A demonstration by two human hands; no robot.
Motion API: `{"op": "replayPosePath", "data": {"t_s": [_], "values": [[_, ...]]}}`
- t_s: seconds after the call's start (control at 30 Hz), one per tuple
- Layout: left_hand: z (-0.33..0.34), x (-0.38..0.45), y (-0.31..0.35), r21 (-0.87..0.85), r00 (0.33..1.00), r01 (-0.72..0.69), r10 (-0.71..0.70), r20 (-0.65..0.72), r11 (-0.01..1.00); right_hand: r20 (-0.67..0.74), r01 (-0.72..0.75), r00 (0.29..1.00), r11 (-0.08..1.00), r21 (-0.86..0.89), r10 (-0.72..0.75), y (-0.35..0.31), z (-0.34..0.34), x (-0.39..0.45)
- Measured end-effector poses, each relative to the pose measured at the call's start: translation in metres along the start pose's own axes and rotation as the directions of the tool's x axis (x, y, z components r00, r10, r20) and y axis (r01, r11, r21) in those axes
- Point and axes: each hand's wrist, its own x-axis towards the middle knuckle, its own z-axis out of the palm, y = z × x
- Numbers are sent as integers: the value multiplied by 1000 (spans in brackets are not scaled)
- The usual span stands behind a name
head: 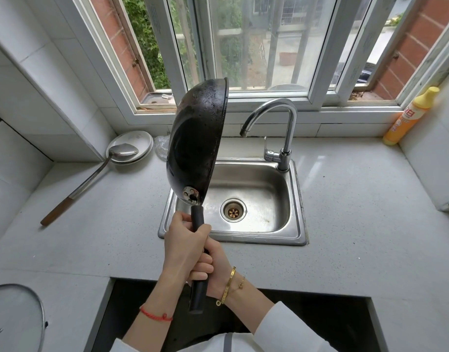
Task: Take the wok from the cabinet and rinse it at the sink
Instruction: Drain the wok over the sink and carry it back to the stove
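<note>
Both my hands are wrapped round the wok's black handle (pixel 197 224), left hand (pixel 185 246) farther up, right hand (pixel 215 265) nearer me. The wok (pixel 196 141) is tipped on edge above the left side of the sink (pixel 289 232), its dark underside facing left. The faucet (pixel 281 118) arches just right of it; droplets on the wok, I think.

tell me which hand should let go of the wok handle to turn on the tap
The right hand. The faucet lever sits on the right side of the sink, nearer that hand. The left hand grips higher up, closer to the wok, so it probably steadies it better alone.
</note>
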Motion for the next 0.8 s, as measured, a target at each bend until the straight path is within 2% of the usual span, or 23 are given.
{"op": "replayPosePath", "data": {"t_s": [0.37,0.57,0.73,0.8], "values": [[2,0,-1,-11,1000,6,-6,-20,1000,27,-29,999,1000,-3,29,-2,-2,1],[2,2,0,-32,1000,6,-7,-29,999,-6,-45,999,999,5,45,-3,-1,3],[2,4,0,-47,999,1,-3,-41,999,54,-74,996,997,24,72,-5,-1,4],[3,5,-1,-46,999,-1,-1,-44,999,37,-84,996,996,28,83,-6,0,4]]}}
